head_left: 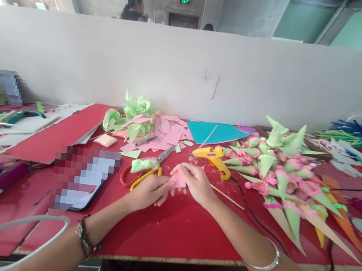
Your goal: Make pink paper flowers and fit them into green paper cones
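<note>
A small pink paper piece (179,179) is pinched between both hands above the red table. My left hand (149,191) grips its left side, thumb on top. Fingers of my right hand (194,182) close on its upper right part. Just beyond my left hand lie scissors (126,177) with red and yellow handles, next to a crumpled light green piece (144,165). A yellow glue gun (214,157) rests on its side beyond my right hand. A thin wooden stick (228,197) lies to the right of my right hand.
Pink and green paper cones (283,180) are heaped at the right. Pink paper sheets (171,135) and a teal sheet (208,132) lie at the back. A phone (89,185) and a red board (64,131) are at the left. A white partition (176,72) stands behind; a person (133,7) is beyond it.
</note>
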Motion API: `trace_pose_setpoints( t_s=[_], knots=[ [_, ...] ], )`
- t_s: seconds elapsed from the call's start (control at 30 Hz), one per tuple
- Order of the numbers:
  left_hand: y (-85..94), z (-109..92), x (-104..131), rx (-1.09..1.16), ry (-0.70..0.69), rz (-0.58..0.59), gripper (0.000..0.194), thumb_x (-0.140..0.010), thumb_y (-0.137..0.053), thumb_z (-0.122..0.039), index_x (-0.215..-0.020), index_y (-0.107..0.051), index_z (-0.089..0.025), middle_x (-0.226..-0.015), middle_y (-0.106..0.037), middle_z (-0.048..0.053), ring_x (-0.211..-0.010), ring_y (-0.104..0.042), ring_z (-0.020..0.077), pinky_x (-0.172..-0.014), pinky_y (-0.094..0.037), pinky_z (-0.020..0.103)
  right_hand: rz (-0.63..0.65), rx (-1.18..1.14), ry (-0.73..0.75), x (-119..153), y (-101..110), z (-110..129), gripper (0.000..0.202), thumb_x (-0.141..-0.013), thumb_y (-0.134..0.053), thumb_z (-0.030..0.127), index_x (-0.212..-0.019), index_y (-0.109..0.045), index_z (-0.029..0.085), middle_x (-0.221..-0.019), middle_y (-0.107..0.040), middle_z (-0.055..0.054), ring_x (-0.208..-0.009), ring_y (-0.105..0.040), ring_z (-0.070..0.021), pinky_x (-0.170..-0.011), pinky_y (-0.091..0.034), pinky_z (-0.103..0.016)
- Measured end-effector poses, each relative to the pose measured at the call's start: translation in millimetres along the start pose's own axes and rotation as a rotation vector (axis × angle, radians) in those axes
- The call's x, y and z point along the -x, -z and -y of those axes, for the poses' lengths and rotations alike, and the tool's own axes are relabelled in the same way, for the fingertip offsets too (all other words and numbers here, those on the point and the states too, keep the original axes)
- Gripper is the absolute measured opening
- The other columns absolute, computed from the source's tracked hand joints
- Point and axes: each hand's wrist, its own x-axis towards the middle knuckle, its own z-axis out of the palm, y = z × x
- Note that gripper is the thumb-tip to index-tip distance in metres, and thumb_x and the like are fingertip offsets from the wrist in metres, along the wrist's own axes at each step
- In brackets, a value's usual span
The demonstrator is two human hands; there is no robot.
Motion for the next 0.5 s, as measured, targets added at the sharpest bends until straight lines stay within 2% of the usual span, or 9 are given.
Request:
trace_pose_setpoints(
  t_s=[0.13, 0.23, 0.33, 0.43, 0.5],
  knots=[
    [1.8, 1.4, -1.0, 0.023, -0.005, -0.138, 0.036, -0.087, -0.029, -0.042, -0.071, -0.046, -0.015, -0.036, -0.041, -0.008, -0.03, -0.034, 0.0034, -0.037, -0.03, 0.014, 0.052, -0.027, 0.007, 0.5, -3.8, 0.2, 0.025, -0.081, -0.046, 0.041, -0.076, -0.049, 0.017, -0.056, -0.053, 0.004, -0.042, -0.044, -0.0057, -0.037, -0.033, -0.016],
    [2.9, 2.2, -1.0, 0.041, 0.02, -0.146, 0.037, -0.086, -0.029, -0.044, -0.068, -0.044, -0.015, -0.033, -0.039, -0.009, -0.026, -0.032, 0.0032, -0.034, -0.028, 0.014, 0.115, 0.072, -0.008, 2.7, -5.4, 0.1, 0.031, -0.083, -0.042, 0.042, -0.071, -0.052, 0.015, -0.049, -0.045, 0.005, -0.041, -0.04, -0.005, -0.039, -0.03, -0.017],
    [2.3, 1.4, -2.1, 0.057, 0.061, -0.174, 0.039, -0.085, -0.03, -0.046, -0.066, -0.045, -0.015, -0.029, -0.037, -0.01, -0.024, -0.03, 0.0027, -0.032, -0.025, 0.014, 0.107, 0.155, 0.009, 4.6, -4.8, 1.2, 0.039, -0.086, -0.037, 0.042, -0.063, -0.053, 0.014, -0.041, -0.04, 0.006, -0.038, -0.037, -0.0044, -0.041, -0.03, -0.017],
    [1.4, 0.2, -3.4, 0.08, 0.095, -0.2, 0.044, -0.083, -0.033, -0.049, -0.06, -0.046, -0.015, -0.027, -0.037, -0.009, -0.022, -0.028, 0.0023, -0.03, -0.021, 0.014, 0.09, 0.154, -0.007, 4.5, -2.3, 4.3, 0.042, -0.087, -0.033, 0.043, -0.061, -0.05, 0.014, -0.037, -0.041, 0.006, -0.034, -0.037, -0.0042, -0.04, -0.031, -0.017],
    [1.7, -0.1, -3.5, 0.083, 0.084, -0.226, 0.047, -0.082, -0.035, -0.05, -0.052, -0.044, -0.014, -0.026, -0.036, -0.008, -0.021, -0.028, 0.0019, -0.03, -0.02, 0.014, 0.163, 0.107, -0.046, 3.6, -0.5, 6.7, 0.042, -0.087, -0.03, 0.044, -0.064, -0.049, 0.015, -0.039, -0.046, 0.005, -0.032, -0.039, -0.0046, -0.038, -0.031, -0.017]
  ],
)
